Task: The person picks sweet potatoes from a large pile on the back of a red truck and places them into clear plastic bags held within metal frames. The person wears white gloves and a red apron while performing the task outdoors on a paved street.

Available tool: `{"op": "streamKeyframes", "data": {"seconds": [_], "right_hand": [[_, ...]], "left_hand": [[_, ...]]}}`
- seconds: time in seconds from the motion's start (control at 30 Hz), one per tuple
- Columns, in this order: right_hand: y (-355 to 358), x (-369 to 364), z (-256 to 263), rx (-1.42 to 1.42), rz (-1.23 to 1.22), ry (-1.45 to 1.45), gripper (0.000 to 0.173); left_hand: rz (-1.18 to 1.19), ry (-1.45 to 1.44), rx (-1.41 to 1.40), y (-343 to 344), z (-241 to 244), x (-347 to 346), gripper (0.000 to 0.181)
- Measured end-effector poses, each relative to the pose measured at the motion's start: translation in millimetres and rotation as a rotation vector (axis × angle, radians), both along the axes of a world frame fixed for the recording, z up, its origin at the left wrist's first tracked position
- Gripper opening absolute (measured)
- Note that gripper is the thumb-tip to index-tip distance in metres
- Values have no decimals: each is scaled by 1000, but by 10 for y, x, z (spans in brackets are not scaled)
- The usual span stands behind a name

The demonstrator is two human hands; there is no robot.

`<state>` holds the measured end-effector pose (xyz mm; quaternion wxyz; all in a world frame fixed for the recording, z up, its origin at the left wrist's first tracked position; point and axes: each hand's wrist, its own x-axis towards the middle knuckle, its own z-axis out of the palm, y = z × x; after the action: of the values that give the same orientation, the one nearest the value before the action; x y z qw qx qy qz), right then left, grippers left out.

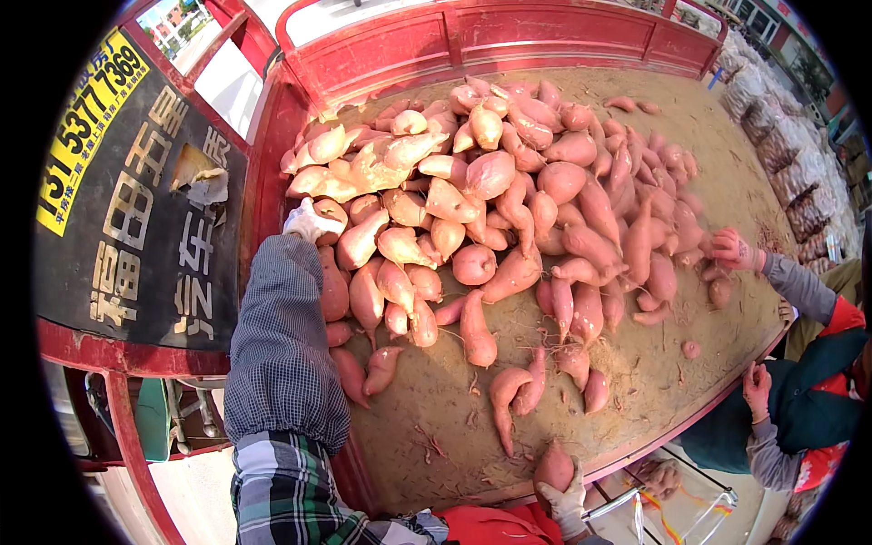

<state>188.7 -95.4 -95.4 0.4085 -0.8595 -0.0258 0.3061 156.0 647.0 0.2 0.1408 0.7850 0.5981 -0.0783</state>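
My left hand [308, 221], in a white glove, reaches to the pile's left side. Its fingers are closed around a sweet potato [332, 216], partly hidden by the glove. Down at the near edge of the truck bed, my right hand [567, 503], also gloved, grips a reddish sweet potato [554, 466]. Between the two hands lies a large heap of sweet potatoes [490, 174], some with pale peeled-looking skin on the left. A curved sweet potato [505, 402] rests loose in front of the heap.
Red metal side walls [545, 37] enclose the dusty truck bed [436, 436]. A co-worker's gloved hand [736, 251] touches the heap's right side. Below the near edge stands a metal frame [616, 504] with straps. Filled bags [783, 136] are stacked at the right.
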Motion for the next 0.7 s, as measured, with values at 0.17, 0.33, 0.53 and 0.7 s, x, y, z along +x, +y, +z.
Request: {"op": "streamKeyframes", "data": {"seconds": [0.17, 0.33, 0.53, 0.7], "right_hand": [[25, 39, 28, -3, 17, 42, 108], [21, 50, 4, -29, 120, -48, 102], [1, 49, 24, 46, 24, 5, 98], [-107, -19, 12, 392, -271, 325, 98]], "left_hand": [[-120, -176, -112, -389, 63, -26, 103], [-45, -612, -272, -590, -479, -784, 90], [56, -947, -557, -1663, -86, -662, 69], [7, -1388, -827, -2497, 386, -774, 70]]}}
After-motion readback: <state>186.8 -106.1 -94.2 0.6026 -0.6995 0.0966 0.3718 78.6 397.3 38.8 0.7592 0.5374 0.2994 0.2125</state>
